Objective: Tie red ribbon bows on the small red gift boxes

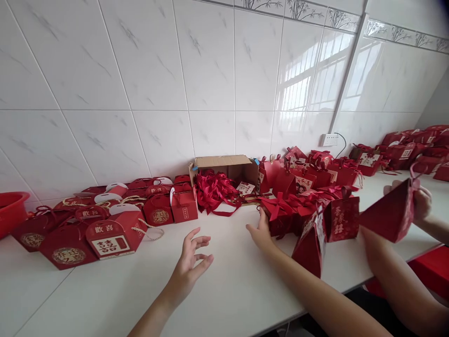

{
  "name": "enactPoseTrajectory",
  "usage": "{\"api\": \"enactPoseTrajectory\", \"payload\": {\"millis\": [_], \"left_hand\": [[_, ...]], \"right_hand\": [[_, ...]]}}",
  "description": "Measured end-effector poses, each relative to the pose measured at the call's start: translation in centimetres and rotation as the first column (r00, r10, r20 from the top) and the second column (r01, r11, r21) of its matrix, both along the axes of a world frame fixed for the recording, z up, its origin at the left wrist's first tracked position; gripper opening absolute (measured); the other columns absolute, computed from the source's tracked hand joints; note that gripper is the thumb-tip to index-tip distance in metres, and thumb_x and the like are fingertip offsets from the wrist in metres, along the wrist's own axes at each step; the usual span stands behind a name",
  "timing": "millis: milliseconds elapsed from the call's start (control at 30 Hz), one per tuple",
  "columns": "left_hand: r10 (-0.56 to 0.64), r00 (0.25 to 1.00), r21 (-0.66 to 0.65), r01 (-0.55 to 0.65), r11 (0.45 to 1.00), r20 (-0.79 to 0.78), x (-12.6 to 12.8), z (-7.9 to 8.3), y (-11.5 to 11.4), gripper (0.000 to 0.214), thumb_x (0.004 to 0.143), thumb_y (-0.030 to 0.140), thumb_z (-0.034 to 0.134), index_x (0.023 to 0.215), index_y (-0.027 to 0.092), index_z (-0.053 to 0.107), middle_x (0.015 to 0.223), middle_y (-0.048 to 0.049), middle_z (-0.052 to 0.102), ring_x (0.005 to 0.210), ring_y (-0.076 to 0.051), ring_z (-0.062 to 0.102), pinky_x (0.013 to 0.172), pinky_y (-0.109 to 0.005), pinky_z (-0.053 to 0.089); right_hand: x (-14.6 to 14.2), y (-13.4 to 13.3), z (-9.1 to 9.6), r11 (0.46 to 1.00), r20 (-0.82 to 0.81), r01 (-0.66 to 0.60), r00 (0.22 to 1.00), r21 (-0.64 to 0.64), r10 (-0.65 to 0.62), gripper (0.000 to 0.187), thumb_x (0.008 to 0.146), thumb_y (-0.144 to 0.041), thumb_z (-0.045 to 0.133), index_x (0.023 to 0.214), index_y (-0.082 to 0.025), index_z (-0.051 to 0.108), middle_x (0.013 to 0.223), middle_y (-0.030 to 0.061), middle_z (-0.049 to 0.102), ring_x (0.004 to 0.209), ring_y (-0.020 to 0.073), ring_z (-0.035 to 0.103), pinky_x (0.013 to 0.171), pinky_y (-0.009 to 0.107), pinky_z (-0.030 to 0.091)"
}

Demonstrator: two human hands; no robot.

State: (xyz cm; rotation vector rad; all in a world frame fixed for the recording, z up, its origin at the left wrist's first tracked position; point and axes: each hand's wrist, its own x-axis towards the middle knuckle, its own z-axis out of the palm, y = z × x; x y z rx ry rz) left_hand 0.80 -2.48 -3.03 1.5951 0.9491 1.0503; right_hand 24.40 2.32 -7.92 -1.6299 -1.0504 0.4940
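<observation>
My left hand (191, 262) hovers over the white counter (228, 281), open with fingers spread and holding nothing. My right hand (261, 231) reaches forward, its fingers stretched against the left side of a red gift box with a ribbon bow (280, 220), thumb apart. That box stands at the edge of a cluster of red gift boxes (308, 187). A tipped red box (312, 243) lies just right of my right forearm.
Another person's hand (421, 201) holds a red box (389, 215) at the right, and their other forearm (396, 276) rests on the counter. An open cardboard carton (224, 166) spills red ribbons (213, 192) by the wall. Flat-handled red boxes (108, 229) and a red basin (10, 210) sit left.
</observation>
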Motion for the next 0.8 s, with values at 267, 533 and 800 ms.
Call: {"api": "enactPoseTrajectory", "payload": {"millis": [267,533,800], "left_hand": [[-0.034,0.998,0.011,0.035,0.999,-0.054,-0.4,-0.3,0.2,0.060,0.082,0.043,0.056,0.132,0.030,0.025,0.129,-0.0114,0.045,0.122,-0.026,0.042,0.094,-0.042,0.041],[-0.035,0.969,-0.037,0.027,0.999,-0.245,-0.1,-0.6,0.1,0.053,0.084,0.045,0.050,0.130,0.029,0.028,0.131,-0.0108,0.042,0.123,-0.025,0.041,0.096,-0.040,0.039],[0.142,0.955,0.065,-0.129,0.989,-0.260,-0.6,-0.6,1.0,0.047,0.083,0.043,0.051,0.123,0.026,0.036,0.126,-0.0108,0.046,0.121,-0.026,0.043,0.095,-0.042,0.039]], "right_hand": [[0.1,-3.2,1.5,0.993,-0.046,-0.101,0.994,0.056,0.103,0.043,0.074,-0.025,0.047,0.114,-0.015,0.054,0.123,0.0159,0.057,0.116,0.0277,0.053,0.092,0.040,0.045],[-0.4,-15.1,2.5,0.852,0.324,-0.460,0.869,0.250,0.374,0.015,0.086,-0.022,0.050,0.088,-0.020,0.064,0.076,0.0032,0.067,0.072,0.0150,0.064,0.068,0.023,0.050],[3.6,-15.8,-3.2,0.974,0.134,-0.089,0.989,0.210,0.061,0.026,0.083,-0.039,0.055,0.099,-0.019,0.061,0.080,0.0068,0.070,0.074,0.0199,0.068,0.067,0.027,0.055]]}}
